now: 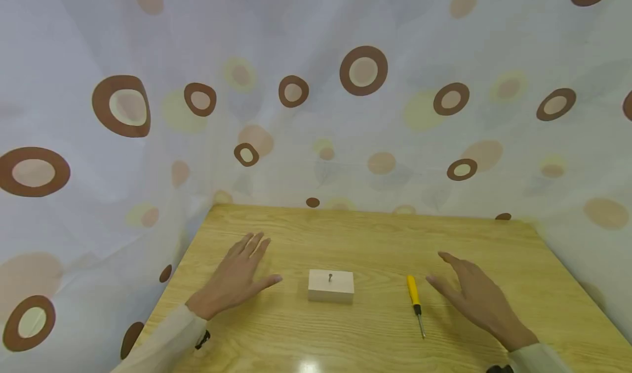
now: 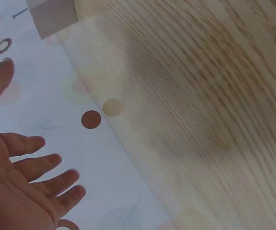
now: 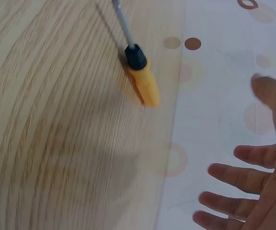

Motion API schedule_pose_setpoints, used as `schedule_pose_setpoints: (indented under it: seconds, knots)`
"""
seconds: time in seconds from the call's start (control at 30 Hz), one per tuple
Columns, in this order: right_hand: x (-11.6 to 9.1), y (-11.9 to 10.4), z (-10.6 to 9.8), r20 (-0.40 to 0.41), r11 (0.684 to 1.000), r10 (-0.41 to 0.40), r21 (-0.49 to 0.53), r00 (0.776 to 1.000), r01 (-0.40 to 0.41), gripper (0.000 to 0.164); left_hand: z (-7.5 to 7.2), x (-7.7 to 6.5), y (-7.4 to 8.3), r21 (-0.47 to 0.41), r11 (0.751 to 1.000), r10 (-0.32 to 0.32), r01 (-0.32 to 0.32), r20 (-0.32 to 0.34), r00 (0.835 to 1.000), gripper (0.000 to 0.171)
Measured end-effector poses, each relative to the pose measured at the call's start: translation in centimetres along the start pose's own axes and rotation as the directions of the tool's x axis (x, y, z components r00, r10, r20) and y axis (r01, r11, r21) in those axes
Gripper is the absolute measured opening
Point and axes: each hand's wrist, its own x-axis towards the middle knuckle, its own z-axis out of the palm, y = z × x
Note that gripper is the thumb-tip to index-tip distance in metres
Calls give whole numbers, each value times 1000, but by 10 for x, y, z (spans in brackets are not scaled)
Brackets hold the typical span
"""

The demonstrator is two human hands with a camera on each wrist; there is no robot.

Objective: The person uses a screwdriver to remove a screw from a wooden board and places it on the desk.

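Note:
A pale wooden block (image 1: 331,293) lies on the table between the two hands, with a screw (image 1: 330,277) standing partly out of its top. To its right is a screwdriver (image 1: 413,292) with a yellow and black handle and a metal shaft pointing toward the person; it also shows in the right wrist view, its yellow handle (image 3: 145,84) lying on the wood. The left hand (image 1: 237,277) is spread left of the block, holding nothing. Nearest to the screwdriver, on its right, the right hand (image 1: 476,296) has its thumb and fingers apart and holds nothing.
The wood-grain table (image 1: 365,241) is bordered at the back and sides by a white curtain (image 1: 316,44) with brown and pastel spots. A dark band (image 1: 202,340) shows at the left wrist and another (image 1: 500,369) at the right wrist.

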Motion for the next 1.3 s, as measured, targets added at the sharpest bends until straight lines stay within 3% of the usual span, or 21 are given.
schedule_pose_setpoints:
  seconds: [0.1,0.2,0.27,0.4,0.7,0.9,1.3]
  knots:
    - [3,-2,3,8,1000,1,12,1000,-1,66,2,3,4,-175,984,-37,41,27,999,80]
    - [6,-4,7,17,999,14,32,1000,-15,62,5,6,8,-330,938,-84,104,72,994,71]
    - [7,-5,9,21,999,24,44,1000,-25,60,7,9,10,-391,911,-99,130,97,990,69]
    - [9,-6,14,24,997,40,68,999,-41,57,14,15,14,-455,882,-72,120,120,990,65]
    - [12,-11,23,46,989,71,125,996,-77,53,25,22,25,-546,833,5,87,165,986,65]
    - [11,-12,28,63,989,62,133,996,-70,51,32,26,30,-551,833,46,53,164,985,68]
    - [15,-13,35,95,984,57,162,994,-72,52,38,34,42,-556,829,58,51,177,982,72]
